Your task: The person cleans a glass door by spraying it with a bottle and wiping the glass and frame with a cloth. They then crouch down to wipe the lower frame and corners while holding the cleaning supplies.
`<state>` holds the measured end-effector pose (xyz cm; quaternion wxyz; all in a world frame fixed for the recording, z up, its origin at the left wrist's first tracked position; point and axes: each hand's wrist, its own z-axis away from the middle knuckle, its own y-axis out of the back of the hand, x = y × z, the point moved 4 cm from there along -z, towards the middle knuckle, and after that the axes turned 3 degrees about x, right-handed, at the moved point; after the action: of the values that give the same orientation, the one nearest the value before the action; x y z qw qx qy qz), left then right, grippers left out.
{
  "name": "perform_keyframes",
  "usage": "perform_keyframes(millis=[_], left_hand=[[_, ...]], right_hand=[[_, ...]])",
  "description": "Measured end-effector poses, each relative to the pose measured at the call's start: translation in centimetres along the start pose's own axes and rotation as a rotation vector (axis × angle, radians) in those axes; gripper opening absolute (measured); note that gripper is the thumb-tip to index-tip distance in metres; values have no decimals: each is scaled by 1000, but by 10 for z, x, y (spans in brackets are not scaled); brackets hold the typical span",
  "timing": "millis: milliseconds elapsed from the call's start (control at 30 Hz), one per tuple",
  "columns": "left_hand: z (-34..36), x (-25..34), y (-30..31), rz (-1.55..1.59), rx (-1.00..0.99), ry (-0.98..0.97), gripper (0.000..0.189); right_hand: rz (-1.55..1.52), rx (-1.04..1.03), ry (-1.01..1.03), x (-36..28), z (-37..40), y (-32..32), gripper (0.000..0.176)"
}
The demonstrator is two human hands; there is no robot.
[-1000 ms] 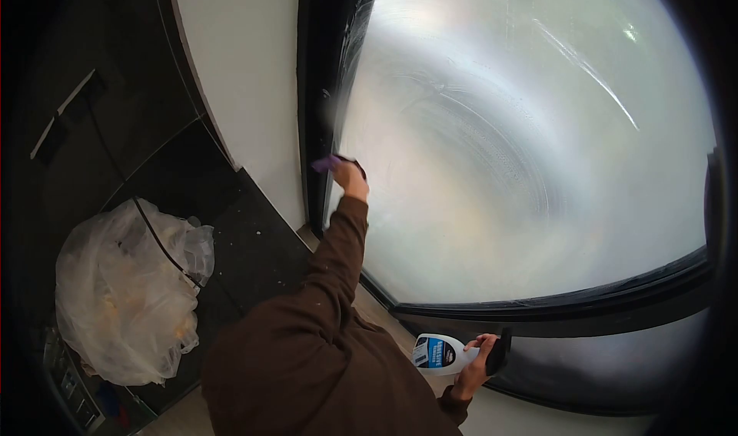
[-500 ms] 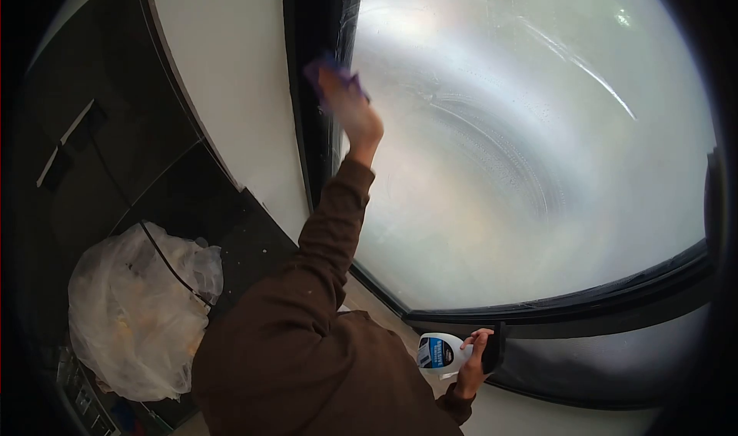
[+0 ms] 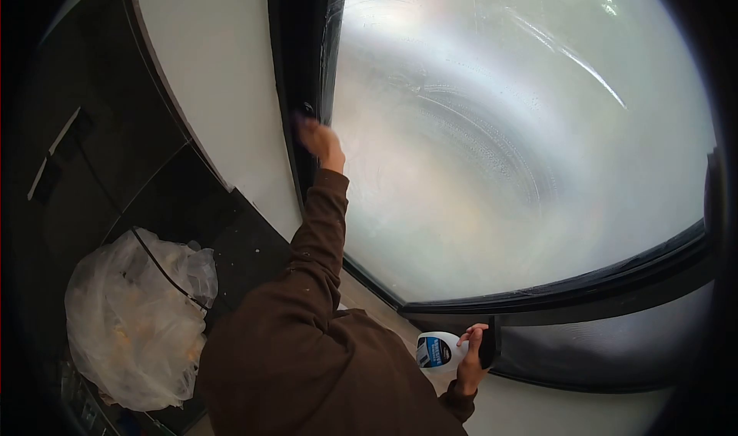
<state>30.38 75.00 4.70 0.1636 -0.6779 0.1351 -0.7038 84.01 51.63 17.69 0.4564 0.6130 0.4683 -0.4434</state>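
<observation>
My left hand (image 3: 324, 144), blurred by motion, reaches out to the black window frame (image 3: 295, 59) on the left side of the glass. Its fingers are closed on a purple cloth (image 3: 299, 119), of which only a dark, smeared bit shows at the frame. Low on the right, my right hand (image 3: 470, 365) grips a white spray bottle (image 3: 443, 351) with a blue and black label; the bottle lies tilted, its top partly hidden by the fingers. The large frosted-looking window pane (image 3: 438, 198) carries wet, curved streaks (image 3: 492, 144).
A clear plastic bag (image 3: 134, 321) sits bunched on the dark counter (image 3: 238, 244) at left, with a black cable (image 3: 161, 267) across it. Sockets (image 3: 58, 148) are set in the dark wall panel. Below the pane runs a lower black frame (image 3: 569, 290).
My left hand has moved down and slightly left along the frame with the cloth. The right hand keeps hold of the spray bottle. The view has shifted a little.
</observation>
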Motion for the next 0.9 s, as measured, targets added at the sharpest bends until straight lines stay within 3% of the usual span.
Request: perform_keyframes(millis=[67,167,267,333,400,533,600,633,700,767,800,833,867,900], left_hand=[[36,114,-15,-63,-188,-381,58],[43,127,-25,-78,-115,-540,58],[35,79,-12,-3,-68,-524,58],[35,21,13,-105,-10,-103,57],[32,-89,41,-482,11,185,55],[145,-130,58,-253,33,227,55],[204,-57,56,-184,-257,-311,65],[239,14,55,-201,-285,-239,57],[251,34,51,-237,-430,-317,58],[220,35,49,-164,-511,-298,57],[197,12,49,-176,-460,-303,55],[167,-26,47,-223,-288,-452,53],[126,-79,49,-89,-167,-130,62],[124,-101,56,-13,-193,236,51]], right_hand=[[40,-27,-11,5,-1,4,27],[47,-16,-59,15,4,10,27],[4,-13,-99,15,-1,4,27],[-1,-26,-110,15,3,7,27],[4,-52,-78,14,1,6,27],[18,-112,-57,-2,-6,-6,21],[116,-216,-50,-11,-11,-21,18],[197,-337,-4,-18,-14,-29,20],[277,-438,50,-24,-19,-42,22],[262,-423,72,-31,-20,-52,22],[256,-418,83,-34,-22,-57,22],[232,-399,87,-38,-24,-60,23],[205,-377,90,-40,-24,-62,23],[175,-352,92,-42,-24,-63,24]])
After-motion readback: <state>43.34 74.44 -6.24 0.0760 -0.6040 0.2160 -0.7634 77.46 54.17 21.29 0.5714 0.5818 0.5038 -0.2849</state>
